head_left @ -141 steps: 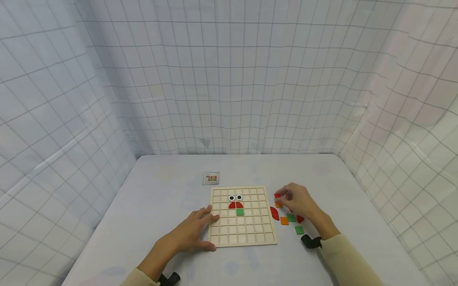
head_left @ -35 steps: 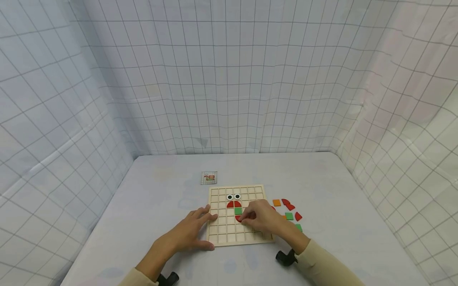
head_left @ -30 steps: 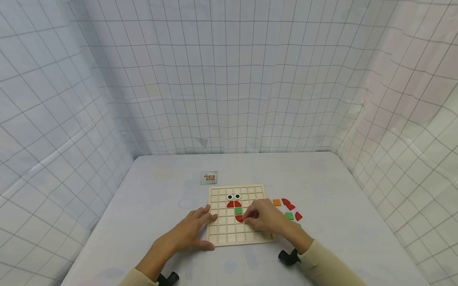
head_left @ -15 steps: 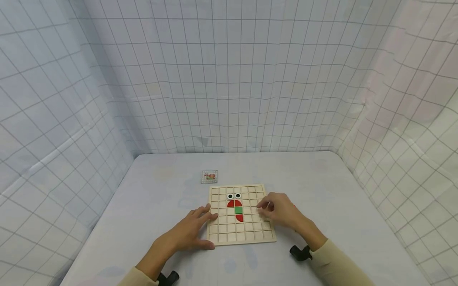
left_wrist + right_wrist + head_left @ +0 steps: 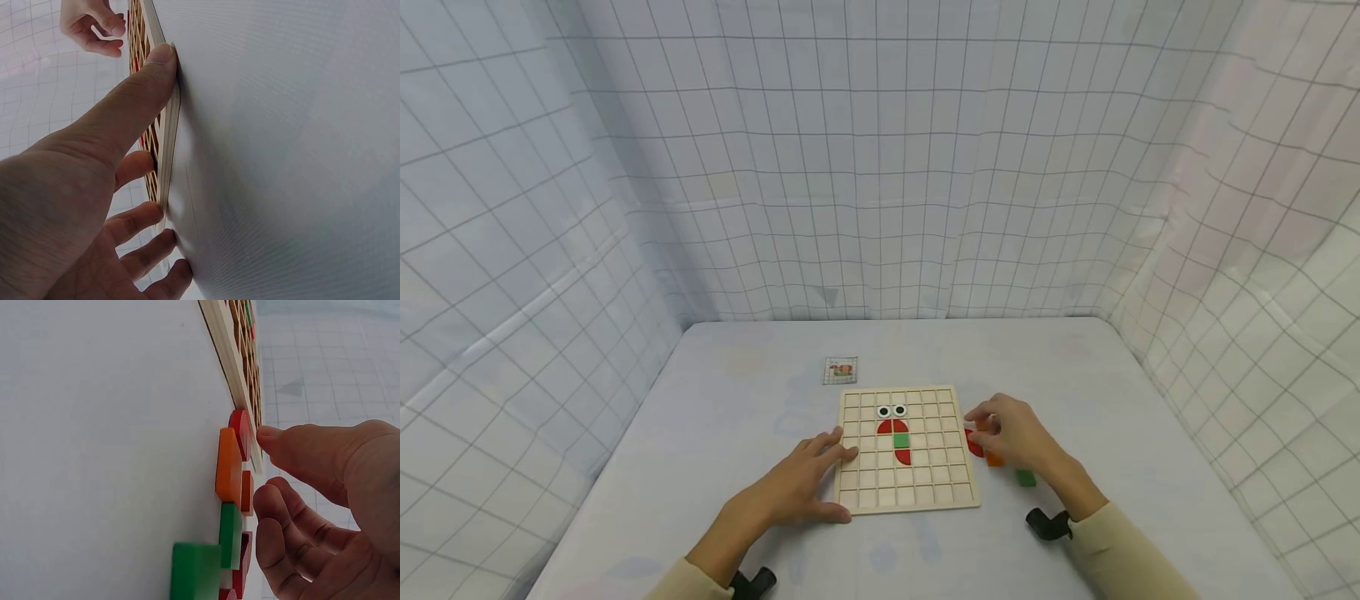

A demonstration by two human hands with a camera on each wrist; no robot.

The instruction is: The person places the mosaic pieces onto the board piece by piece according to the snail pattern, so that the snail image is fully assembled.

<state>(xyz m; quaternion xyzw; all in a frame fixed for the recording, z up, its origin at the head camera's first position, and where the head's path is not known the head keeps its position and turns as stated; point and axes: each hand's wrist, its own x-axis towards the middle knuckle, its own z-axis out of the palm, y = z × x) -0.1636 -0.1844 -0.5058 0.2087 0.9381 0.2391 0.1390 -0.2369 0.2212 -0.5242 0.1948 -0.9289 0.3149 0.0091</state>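
My left hand (image 5: 805, 483) rests at the left edge of a wooden grid board (image 5: 940, 493), its thumb (image 5: 140, 81) on the board's front rim. Two round eye pieces (image 5: 892, 411) sit on the grid. Below them are two red quarter-round pieces (image 5: 892, 427), a green square (image 5: 901, 440) and another red quarter-round (image 5: 903, 457). Just off the board's right side, my right hand (image 5: 1018, 433) hovers above loose pieces, thumb and fingers apart with nothing between them. Under it lie a red piece (image 5: 240, 434), an orange square (image 5: 229, 465) and a green square (image 5: 195, 572); several others are partly hidden.
A small picture card (image 5: 840, 370) lies behind the board's left corner. The white table (image 5: 745, 367) is enclosed by gridded white curtains (image 5: 865, 167) at the back and both sides.
My right hand brought a red quarter-round to the board, below the green square, let it go, and moved back right over the loose pieces. My left hand stayed at the board.
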